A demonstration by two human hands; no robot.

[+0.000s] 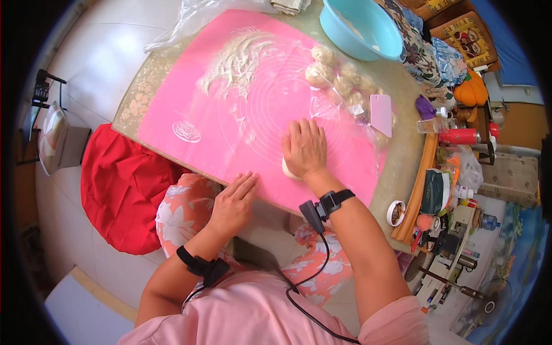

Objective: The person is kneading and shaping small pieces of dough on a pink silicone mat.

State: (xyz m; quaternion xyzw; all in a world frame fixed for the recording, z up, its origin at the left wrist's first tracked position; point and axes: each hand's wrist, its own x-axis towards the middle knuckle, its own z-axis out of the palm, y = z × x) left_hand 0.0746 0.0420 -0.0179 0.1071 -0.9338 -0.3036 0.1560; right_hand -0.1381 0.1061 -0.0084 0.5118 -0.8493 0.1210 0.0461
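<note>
A pink silicone kneading mat (267, 108) with printed measuring circles lies over the table. My right hand (307, 146) covers a pale piece of dough (292, 170) near the mat's front edge, palm down and fingers pointing away from me. Only the left side of that dough shows; the rest is under the hand. My left hand (235, 198) rests its extended fingers on the mat's near edge and holds nothing. Several dough balls (321, 74) sit at the mat's right side, many of them under clear plastic film (324, 105). Loose flour (235, 64) is spread across the far left.
A pale pink dough scraper (381, 115) lies on the wrapped dough. Behind it stands a light blue basin (362, 30). A wooden rolling pin or bar (416, 189) and a small white bowl (396, 213) are at the right. Clear plastic (185, 26) lies at the far left; a red cloth-covered seat (123, 194) stands beside me.
</note>
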